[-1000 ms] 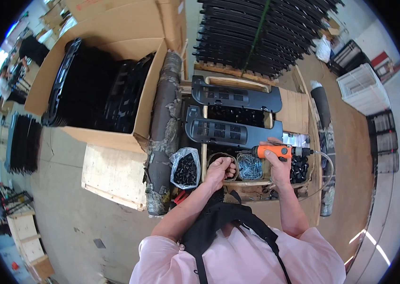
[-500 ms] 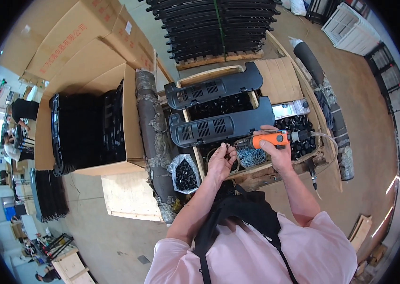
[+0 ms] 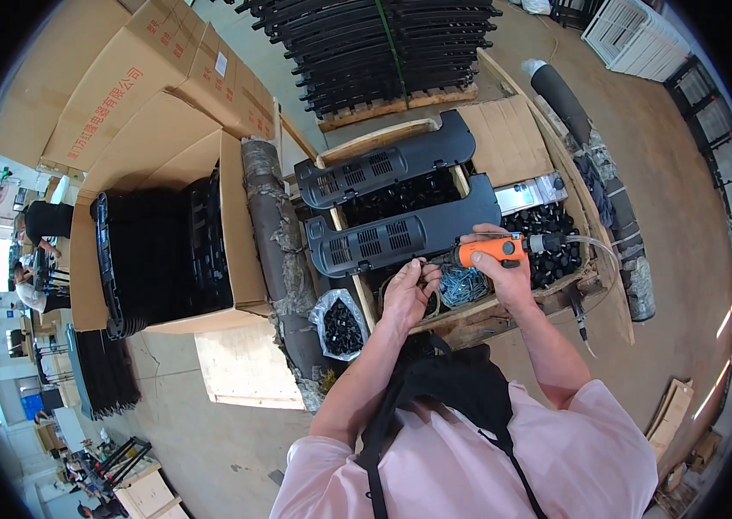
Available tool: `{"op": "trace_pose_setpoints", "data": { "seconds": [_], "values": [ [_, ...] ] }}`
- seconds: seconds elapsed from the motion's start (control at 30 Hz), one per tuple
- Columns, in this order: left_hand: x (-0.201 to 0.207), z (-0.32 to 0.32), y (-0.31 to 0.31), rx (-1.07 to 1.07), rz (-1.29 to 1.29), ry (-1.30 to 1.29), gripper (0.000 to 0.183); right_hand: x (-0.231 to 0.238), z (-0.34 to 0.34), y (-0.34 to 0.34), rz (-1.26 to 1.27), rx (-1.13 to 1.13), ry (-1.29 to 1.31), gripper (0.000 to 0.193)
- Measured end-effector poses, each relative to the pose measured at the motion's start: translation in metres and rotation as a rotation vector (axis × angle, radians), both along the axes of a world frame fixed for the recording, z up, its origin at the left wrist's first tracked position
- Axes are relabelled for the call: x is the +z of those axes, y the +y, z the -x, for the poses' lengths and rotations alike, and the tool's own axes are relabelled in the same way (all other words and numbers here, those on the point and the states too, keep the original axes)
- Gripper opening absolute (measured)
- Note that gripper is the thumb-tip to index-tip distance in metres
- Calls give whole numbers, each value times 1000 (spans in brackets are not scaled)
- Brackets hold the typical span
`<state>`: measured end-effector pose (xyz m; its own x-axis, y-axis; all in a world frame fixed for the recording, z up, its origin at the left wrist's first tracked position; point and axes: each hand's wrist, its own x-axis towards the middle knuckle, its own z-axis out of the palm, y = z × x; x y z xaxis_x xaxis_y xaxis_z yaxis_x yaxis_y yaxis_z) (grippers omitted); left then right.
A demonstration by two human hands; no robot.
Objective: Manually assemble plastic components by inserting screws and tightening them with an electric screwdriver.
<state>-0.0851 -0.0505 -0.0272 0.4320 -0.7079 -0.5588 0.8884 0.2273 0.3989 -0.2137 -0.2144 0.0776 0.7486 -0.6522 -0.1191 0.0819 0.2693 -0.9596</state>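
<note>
My right hand (image 3: 504, 270) is wrapped round an orange pneumatic screwdriver (image 3: 492, 250), its bit turned toward my left. At the tip, my left hand (image 3: 409, 292) has its fingers pinched together; whatever they hold is too small to make out. Just beyond both hands lies a black plastic panel with vent slots (image 3: 401, 233). A second black vented panel (image 3: 383, 169) rests farther back, across the same wooden crate. Beneath the screwdriver, a heap of silvery screws (image 3: 463, 286) fills one compartment of the crate, with small black parts (image 3: 556, 259) to the right.
Left of the crate sit a clear bag of black parts (image 3: 342, 327) and an upright wrapped roll (image 3: 269, 233). An open cardboard box (image 3: 236, 216) holds stacked black panels. An air hose (image 3: 595, 242) curves right from the screwdriver. Black parts are stacked on a pallet (image 3: 401, 111) behind.
The view has shifted slightly. Both hands stay close together at the bit, the right still gripping the screwdriver and the left still pinched.
</note>
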Motion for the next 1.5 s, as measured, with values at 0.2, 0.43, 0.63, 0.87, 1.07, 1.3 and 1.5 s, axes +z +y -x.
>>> {"op": "trace_pose_setpoints", "data": {
  "seconds": [0.2, 0.43, 0.63, 0.87, 1.07, 1.3, 1.5],
  "values": [
    [4, -4, -2, -41, 28, 17, 19, 1, -2, -3, 12, -13, -12, 51],
    [9, -8, -10, -45, 72, 60, 23, 4, -4, -8, 25, -38, -36, 50],
    [24, -14, -31, -83, 55, 104, 37, 3, -9, -18, -62, -126, -83, 48],
    [11, -52, -69, -60, -72, 180, 40, 10, 12, -44, -57, -326, -213, 50],
    [-21, -145, -131, 115, -58, 212, 46, 17, 49, -49, -50, -381, -225, 52],
    [-45, -157, -153, 267, -19, 278, 44, 18, 96, -38, -89, -484, -161, 53],
    [-24, -141, -122, 281, 58, 177, 41, 16, 113, -42, -142, -482, -164, 53]
  ]
}}
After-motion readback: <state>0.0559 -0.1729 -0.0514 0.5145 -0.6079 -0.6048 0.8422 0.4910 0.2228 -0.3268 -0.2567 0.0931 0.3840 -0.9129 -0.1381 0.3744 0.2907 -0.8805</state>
